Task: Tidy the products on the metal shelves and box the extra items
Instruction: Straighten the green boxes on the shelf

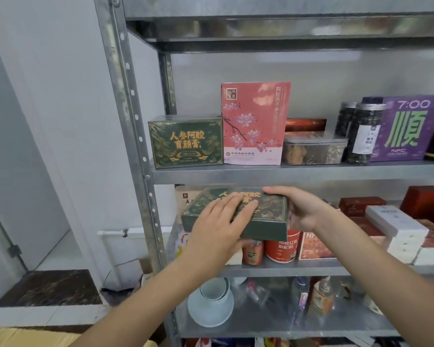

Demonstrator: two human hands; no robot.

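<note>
Shelf frame was dull galvanised metal, grey, mottled and smooth-faced. Held green box was card with a glossy sheen and gold print, and pink box was matt paper-like card. Tub was clear plastic, slightly cloudy; jar was clear-walled with a ridged silvery metal-look lid; pale vase looked like frosted glass; carton was plain brown matt cardboard.

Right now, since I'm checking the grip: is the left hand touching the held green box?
Touching. The head view shows the left hand lying flat on top of the green box, with no gap; the right hand grips its right end.
</note>
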